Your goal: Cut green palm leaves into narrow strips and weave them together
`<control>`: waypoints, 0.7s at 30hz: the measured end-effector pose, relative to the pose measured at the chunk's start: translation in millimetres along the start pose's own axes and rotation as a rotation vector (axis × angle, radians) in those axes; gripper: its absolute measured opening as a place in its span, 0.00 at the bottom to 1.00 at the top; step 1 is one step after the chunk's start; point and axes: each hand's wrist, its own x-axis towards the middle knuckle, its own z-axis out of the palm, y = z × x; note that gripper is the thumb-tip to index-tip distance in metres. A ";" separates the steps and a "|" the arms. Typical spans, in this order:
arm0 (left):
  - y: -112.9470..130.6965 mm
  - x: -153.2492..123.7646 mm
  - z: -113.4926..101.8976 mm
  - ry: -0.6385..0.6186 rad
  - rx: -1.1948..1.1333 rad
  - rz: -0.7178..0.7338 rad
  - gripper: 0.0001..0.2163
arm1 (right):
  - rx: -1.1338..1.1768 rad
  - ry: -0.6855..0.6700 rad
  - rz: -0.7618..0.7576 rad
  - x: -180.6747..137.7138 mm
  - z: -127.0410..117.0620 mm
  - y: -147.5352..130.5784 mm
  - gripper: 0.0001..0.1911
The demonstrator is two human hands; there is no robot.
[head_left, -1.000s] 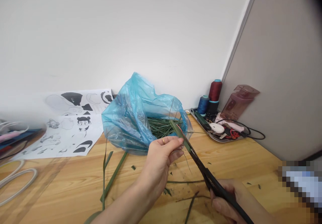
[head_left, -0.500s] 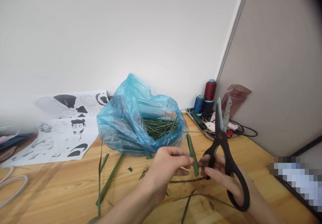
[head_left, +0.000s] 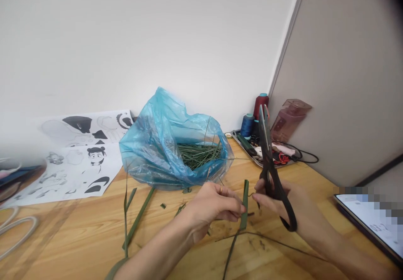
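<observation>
Between the fingertips of my left hand (head_left: 217, 202) is a short, flat strip of green leaf (head_left: 244, 206), held upright. My right hand (head_left: 280, 200) is closed around black-handled scissors (head_left: 267, 154), whose blades point up and lie nearly together. The right fingertips pinch close beside the strip, with a thin dark strand (head_left: 251, 195) at them. Below the hands, thin dark stems (head_left: 231, 250) and small leaf scraps lie on the wooden table (head_left: 176, 255). Left of my left wrist lie longer green leaf strips (head_left: 138, 217).
A blue plastic bag (head_left: 151, 145) full of green strips stands behind the hands. To its right are a tray (head_left: 260, 161) of small tools, thread spools (head_left: 247, 125) and a pinkish bottle (head_left: 288, 120). Printed paper sheets (head_left: 78, 175) lie at left, a phone (head_left: 371, 225) at right.
The scissors have turned, their blades coming closer together, and moved slightly left. The leaf strip now stands straighter and a little lower. My right fingertips have closed into a pinch beside it.
</observation>
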 end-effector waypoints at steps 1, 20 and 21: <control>0.3 0.0 -0.2 -0.010 0.000 -0.001 0.01 | -0.017 0.052 -0.011 3.9 -2.2 1.0 0.10; 9.8 -6.6 1.0 -0.057 0.003 0.018 0.01 | -0.309 0.085 -0.364 125.5 31.5 -73.4 0.08; 9.4 -6.3 0.8 -0.054 0.003 0.013 0.01 | -0.310 0.085 -0.368 128.5 31.4 -73.0 0.09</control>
